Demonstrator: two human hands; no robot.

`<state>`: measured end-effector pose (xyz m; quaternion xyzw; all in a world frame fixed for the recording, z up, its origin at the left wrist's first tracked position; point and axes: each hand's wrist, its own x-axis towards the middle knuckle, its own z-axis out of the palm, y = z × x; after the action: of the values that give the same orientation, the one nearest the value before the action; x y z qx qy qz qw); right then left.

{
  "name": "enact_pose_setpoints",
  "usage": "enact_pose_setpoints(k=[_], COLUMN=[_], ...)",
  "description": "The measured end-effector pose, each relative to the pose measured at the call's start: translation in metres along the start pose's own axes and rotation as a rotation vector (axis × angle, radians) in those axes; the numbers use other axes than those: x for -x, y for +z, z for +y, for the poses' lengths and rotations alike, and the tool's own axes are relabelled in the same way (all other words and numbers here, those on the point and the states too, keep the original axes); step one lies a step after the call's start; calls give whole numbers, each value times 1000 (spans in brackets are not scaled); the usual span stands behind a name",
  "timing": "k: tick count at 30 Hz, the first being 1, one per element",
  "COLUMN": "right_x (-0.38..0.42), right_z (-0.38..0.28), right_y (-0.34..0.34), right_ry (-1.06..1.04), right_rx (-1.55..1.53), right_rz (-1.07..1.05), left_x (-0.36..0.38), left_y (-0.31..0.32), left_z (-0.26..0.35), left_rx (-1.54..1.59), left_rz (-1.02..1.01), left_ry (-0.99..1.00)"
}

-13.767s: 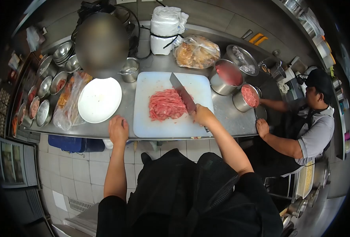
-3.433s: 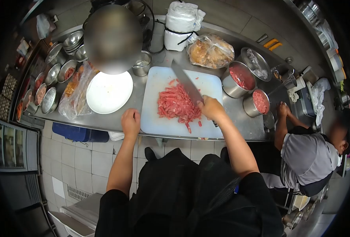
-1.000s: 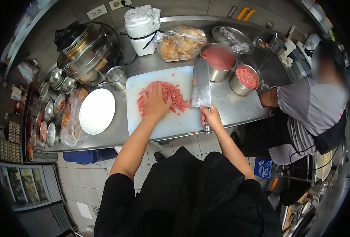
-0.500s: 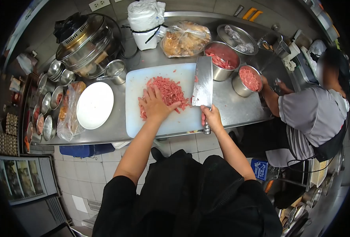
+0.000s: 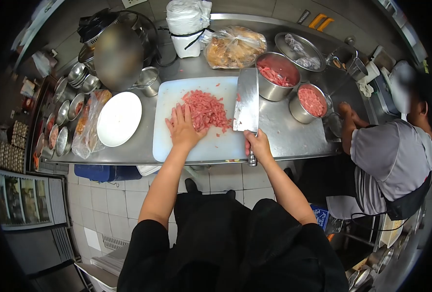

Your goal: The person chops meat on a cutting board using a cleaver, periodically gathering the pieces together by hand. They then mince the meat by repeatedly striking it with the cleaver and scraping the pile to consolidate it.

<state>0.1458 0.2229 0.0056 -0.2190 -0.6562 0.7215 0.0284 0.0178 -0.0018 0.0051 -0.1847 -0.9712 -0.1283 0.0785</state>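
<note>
Pressed against the left edge of a pile of chopped raw red meat (image 5: 207, 109) is my left hand (image 5: 185, 135), open with its fingers stretched out flat. The meat lies in the middle of a white cutting board (image 5: 221, 146), with a few loose bits around it. My right hand (image 5: 258, 144) is wrapped round the handle of a broad cleaver (image 5: 247, 100). Its blade points away from me over the board's right edge, and the flat side faces up with smears of meat on it.
Two steel pots (image 5: 273, 91) (image 5: 301, 115) with meat stand right of the board. A white plate (image 5: 119, 119) and small metal bowls (image 5: 62, 112) are left. Behind lie a bag of brown food (image 5: 235, 47) and a metal tray (image 5: 301, 51). A co-worker (image 5: 391, 151) stands at right by the sink.
My left hand has slid left and its fingers have come closer together. The cleaver stays at the board's right edge. The co-worker's hand has left the smaller pot.
</note>
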Motion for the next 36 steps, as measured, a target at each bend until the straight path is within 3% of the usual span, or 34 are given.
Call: enact_pose_setpoints(k=[3, 11, 14, 17, 19, 20, 24, 26, 27, 29, 30, 32, 36], right_x=[1, 2, 4, 8, 6, 8, 16, 15, 7, -15, -17, -25, -24], right_z=[-1, 0, -8, -29, -48, -58, -136, -137, -126, -89, -88, -93, -109], right_y=[-2, 5, 13, 25, 32, 37, 80, 96, 102, 104, 105, 110, 106], right_ry=[-14, -48, -68, -53, -286, -275, -548, -625, -600, -420, -418, 101, 73], right_rx=[13, 68, 255, 541, 852, 859, 818, 790, 889, 1125, 1130, 1246, 1194], right_rz=[-18, -26, -3, 59, 106, 108, 165, 191, 188, 105, 107, -213, -167], left_x=[-7, -12, -6, -8, -8, -2, -7, -2, 2, 14, 22, 38, 61], left_y=[-6, 7, -8, 23, 23, 23, 4, -12, -15, -19, -21, -30, -26], left_z=[1, -15, -10, -12, -4, -2, -9, -18, -26, -50, -63, -96, -168], left_rx=[15, -14, 45, 36, -10, -61, 7, 259, 262, 400, 406, 514, 440], left_rz=[-66, -68, -65, 54, 73, 83, -29, -31, -29, 230, 229, 345, 350], left_ry=[-69, 52, 53, -39, -34, -28, -4, 9, 13, 10, 10, 45, -11])
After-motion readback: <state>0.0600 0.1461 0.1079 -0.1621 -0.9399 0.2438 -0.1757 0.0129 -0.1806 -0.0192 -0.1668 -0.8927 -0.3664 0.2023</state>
